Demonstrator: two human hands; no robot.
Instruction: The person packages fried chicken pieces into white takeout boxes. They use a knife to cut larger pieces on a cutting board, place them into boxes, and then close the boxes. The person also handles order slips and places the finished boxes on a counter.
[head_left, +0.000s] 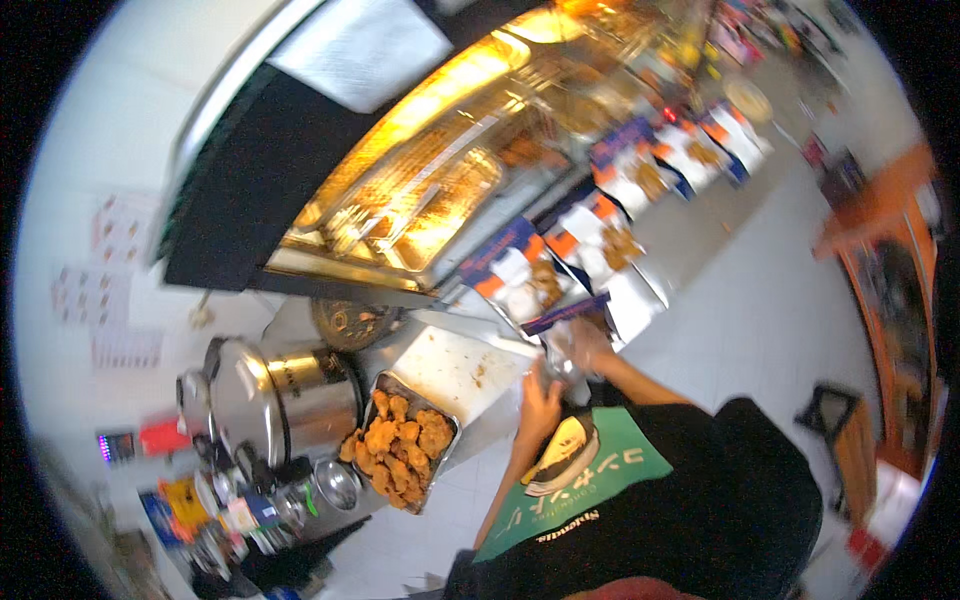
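Note:
Both hands are together in front of my chest, around a shiny, clear or metallic item (561, 358) that is too blurred to name. My left hand (541, 396) touches its near left side. My right hand (589, 345), badly blurred, is at its right side, close to an open cardboard meal box (525, 281). That box and another open box (596, 244) hold pieces of fried food and a rounded white portion. To the left of my hands lies a white board (457, 367) with crumbs. A metal tray (451, 457) heaped with fried chicken pieces (397, 446) stands beside the board.
A lit glass food warmer (450, 202) stands behind the boxes, with metal trays inside. More open meal boxes (694, 154) line the counter to the upper right. A large stainless steel pot (281, 397) stands left, near a metal bowl (336, 484). A blurred orange-brown shape is at far right.

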